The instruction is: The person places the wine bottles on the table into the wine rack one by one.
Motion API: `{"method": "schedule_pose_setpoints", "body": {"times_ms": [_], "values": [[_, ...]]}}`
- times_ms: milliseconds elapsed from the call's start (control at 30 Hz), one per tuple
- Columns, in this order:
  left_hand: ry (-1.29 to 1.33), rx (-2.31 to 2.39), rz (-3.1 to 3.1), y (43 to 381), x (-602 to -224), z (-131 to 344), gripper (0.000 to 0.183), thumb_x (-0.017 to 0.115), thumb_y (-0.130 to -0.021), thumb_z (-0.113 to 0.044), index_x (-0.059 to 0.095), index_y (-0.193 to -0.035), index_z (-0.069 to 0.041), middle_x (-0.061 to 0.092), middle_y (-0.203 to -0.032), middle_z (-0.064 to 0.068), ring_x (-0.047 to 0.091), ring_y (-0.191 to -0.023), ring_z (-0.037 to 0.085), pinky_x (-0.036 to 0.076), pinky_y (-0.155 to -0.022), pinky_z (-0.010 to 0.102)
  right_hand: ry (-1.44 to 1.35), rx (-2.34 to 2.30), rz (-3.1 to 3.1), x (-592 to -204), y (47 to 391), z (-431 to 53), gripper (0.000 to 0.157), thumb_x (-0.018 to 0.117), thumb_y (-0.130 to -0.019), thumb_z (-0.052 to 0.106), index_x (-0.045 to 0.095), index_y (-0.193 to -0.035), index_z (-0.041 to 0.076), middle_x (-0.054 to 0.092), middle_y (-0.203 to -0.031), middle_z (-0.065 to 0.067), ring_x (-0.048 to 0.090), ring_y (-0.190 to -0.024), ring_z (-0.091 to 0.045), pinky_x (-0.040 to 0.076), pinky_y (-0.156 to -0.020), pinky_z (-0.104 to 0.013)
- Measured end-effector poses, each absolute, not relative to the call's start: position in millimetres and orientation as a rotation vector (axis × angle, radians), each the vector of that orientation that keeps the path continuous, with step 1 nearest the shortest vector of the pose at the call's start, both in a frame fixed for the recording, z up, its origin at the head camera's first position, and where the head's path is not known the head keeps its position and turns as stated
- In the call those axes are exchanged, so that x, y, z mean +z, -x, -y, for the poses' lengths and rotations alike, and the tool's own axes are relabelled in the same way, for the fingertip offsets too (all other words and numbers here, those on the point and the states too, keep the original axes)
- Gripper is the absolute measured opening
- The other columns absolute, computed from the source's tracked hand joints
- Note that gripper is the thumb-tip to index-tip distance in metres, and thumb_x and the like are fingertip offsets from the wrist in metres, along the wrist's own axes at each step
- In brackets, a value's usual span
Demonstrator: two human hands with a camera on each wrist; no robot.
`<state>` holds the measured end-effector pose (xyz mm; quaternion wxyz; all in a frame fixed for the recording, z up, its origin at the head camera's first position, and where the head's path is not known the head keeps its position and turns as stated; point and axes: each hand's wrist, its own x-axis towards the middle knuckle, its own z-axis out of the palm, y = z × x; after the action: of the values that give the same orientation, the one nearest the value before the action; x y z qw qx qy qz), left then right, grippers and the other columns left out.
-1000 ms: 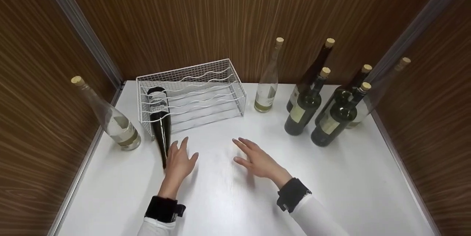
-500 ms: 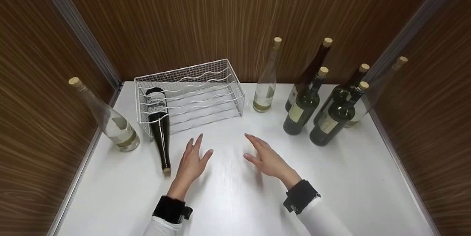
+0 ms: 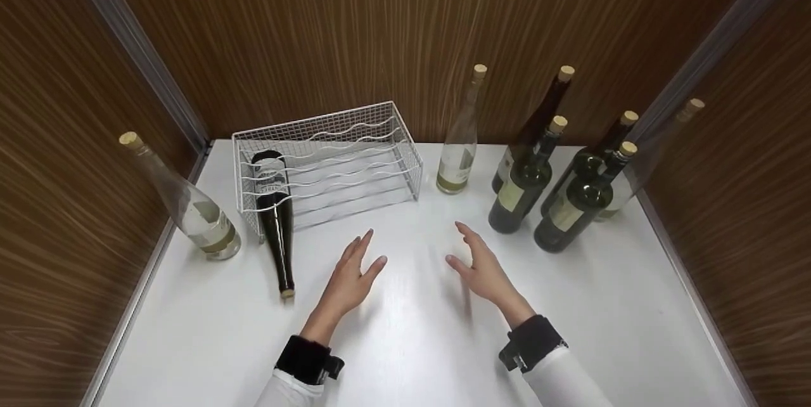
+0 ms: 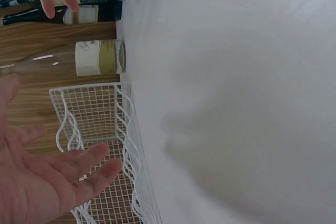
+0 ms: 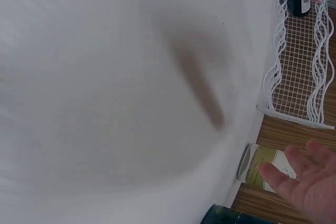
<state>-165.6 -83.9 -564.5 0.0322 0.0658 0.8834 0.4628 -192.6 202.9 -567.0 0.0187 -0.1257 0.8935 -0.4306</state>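
My left hand [image 3: 350,283] hovers over the white table with its fingers spread and nothing in it. To its left a dark wine bottle [image 3: 276,229] lies in the leftmost bay of a white wire wine rack [image 3: 355,185], its corked neck jutting out toward me. My right hand [image 3: 485,271] is also off the table, fingers extended and holding nothing. It is nearest the dark green bottle [image 3: 512,198] standing at the right. In the left wrist view the left palm [image 4: 37,182] shows in front of the rack; in the right wrist view the right hand [image 5: 310,182] partly covers a clear bottle [image 5: 257,166].
Several corked bottles stand upright at the right, including a front green bottle [image 3: 566,213] and a clear bottle [image 3: 456,163] beside the rack. Another clear bottle [image 3: 209,223] stands at the far left. Wood-grain panels [image 3: 405,26] enclose the white table [image 3: 405,356] behind and at both sides.
My left hand has moved right, away from the neck of the lying bottle, whose cork is now uncovered. My right hand has shifted right toward the standing bottles. The bottles and rack stay put.
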Motion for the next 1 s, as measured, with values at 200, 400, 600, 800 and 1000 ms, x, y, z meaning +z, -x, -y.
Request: {"method": "schedule_pose_setpoints", "body": {"times_ms": [200,400,600,800,1000], "values": [[-0.276,1.530,-2.651,167.9,-565.9,78.3,0.070,0.047,-0.101,-0.052,0.028,-0.156,-0.014,0.030,-0.154,0.023,0.036,-0.135,0.043,0.037,-0.104,0.058,0.217,-1.474,-2.784,-567.8,196.1,-212.9,0.069,0.063,-0.098,0.019,0.025,-0.153,0.004,0.033,-0.151,-0.021,0.040,-0.133,-0.039,0.038,-0.104,-0.057],[-0.242,1.584,-2.575,169.3,-567.0,72.0,0.070,0.044,-0.101,-0.053,0.026,-0.156,-0.013,0.030,-0.154,0.020,0.043,-0.130,0.042,0.043,-0.099,0.057,0.048,-1.589,-2.769,-567.9,199.5,-225.4,0.067,0.061,-0.098,0.018,0.023,-0.151,0.001,0.032,-0.149,-0.024,0.039,-0.133,-0.040,0.038,-0.103,-0.059],[-0.238,1.611,-2.517,169.7,-566.8,65.1,0.068,0.043,-0.102,-0.052,0.025,-0.157,-0.016,0.028,-0.155,0.020,0.043,-0.131,0.042,0.042,-0.101,0.055,-0.118,-1.649,-2.760,-567.9,203.5,-235.4,0.070,0.061,-0.098,0.016,0.018,-0.150,-0.005,0.032,-0.145,-0.029,0.038,-0.132,-0.042,0.038,-0.103,-0.056],[-0.236,1.612,-2.477,172.1,-565.7,57.8,0.066,0.043,-0.103,-0.050,0.024,-0.157,-0.016,0.028,-0.156,0.019,0.042,-0.132,0.041,0.038,-0.104,0.056,-0.274,-1.726,-2.761,-566.9,211.6,-246.1,0.078,0.062,-0.097,0.016,0.010,-0.151,-0.006,0.030,-0.145,-0.030,0.036,-0.134,-0.044,0.034,-0.108,-0.052],[-0.238,1.668,-2.388,176.2,-568.1,50.7,0.070,0.040,-0.101,-0.056,0.024,-0.157,-0.016,0.027,-0.157,0.016,0.043,-0.132,0.037,0.037,-0.106,0.055,-0.376,-1.801,-2.727,-565.9,219.9,-255.3,0.087,0.062,-0.097,0.017,-0.001,-0.154,0.000,0.024,-0.153,-0.028,0.028,-0.140,-0.042,0.025,-0.114,-0.051]]}}
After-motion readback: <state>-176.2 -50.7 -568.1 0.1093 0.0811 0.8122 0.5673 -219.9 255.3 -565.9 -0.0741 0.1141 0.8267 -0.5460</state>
